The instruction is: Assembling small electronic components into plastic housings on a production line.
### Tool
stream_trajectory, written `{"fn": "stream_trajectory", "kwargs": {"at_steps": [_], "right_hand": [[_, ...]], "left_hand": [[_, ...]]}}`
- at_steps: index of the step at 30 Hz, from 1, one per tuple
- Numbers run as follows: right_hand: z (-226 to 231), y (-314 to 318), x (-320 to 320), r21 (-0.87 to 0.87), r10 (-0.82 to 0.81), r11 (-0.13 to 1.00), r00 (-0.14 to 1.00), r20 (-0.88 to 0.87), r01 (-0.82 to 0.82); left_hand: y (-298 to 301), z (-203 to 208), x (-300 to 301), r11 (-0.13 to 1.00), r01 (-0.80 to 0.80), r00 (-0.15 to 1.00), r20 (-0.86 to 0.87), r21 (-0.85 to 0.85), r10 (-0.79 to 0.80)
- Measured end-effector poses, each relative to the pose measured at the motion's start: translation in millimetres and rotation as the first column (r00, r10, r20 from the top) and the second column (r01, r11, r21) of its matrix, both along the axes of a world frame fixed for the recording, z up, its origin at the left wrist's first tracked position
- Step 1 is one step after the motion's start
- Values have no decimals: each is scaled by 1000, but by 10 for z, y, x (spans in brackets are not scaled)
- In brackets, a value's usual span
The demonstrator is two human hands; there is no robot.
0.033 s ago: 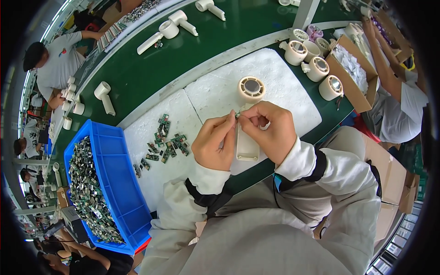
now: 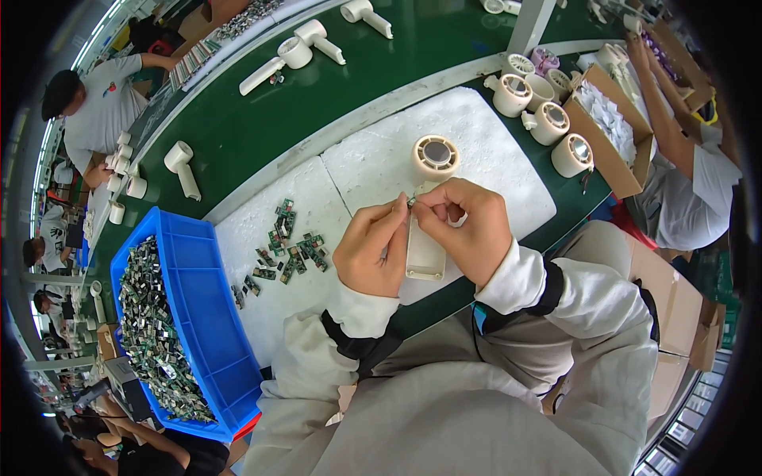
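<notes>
Over the white foam sheet (image 2: 508, 159), my left hand (image 2: 369, 247) and my right hand (image 2: 470, 226) meet with thumbs and forefingers pinched. Between their fingertips sits a tiny part, partly hidden and too small to name. Beneath them lies a cream handheld fan body (image 2: 426, 258); its open, hollow handle points toward me, and its round head with a silver disc faces up beyond my fingers. My hands cover the middle of the handle. Left of my left hand, several small green circuit boards (image 2: 295, 258) are scattered on the foam.
A blue bin (image 2: 202, 317) full of circuit boards stands at the left. Several cream fan heads (image 2: 552, 119) and a cardboard box (image 2: 607, 135) of white pieces are at the right. Fan bodies (image 2: 182, 168) lie on the green belt beyond a metal rail. Other people work on both sides.
</notes>
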State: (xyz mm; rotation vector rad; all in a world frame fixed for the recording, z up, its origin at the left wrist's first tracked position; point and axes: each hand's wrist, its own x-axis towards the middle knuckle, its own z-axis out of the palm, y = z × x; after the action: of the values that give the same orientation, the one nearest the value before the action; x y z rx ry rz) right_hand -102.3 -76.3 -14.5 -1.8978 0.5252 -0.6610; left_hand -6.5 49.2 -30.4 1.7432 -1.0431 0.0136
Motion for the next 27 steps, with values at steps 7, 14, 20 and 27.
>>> {"fn": "stream_trajectory", "kwargs": {"at_steps": [7,14,20,27], "right_hand": [[87,-96,-59,-422,244,861,958,-151,-285],[72,-371,362,-600,143,703,902,-406,-382],[31,-1722,1717,-793,-448,602,785,-429,-89],[-363,-2647,2569,-785,-621,599,709,-333,156]], "left_hand": [[28,-87,150,999,23,992,-124,33,-19],[363,203,744,964,-258,932,278,63,232],[529,-177,953,816,-509,817,452,273,358],[445,-81,937,847,-434,886,313,308,341]]}}
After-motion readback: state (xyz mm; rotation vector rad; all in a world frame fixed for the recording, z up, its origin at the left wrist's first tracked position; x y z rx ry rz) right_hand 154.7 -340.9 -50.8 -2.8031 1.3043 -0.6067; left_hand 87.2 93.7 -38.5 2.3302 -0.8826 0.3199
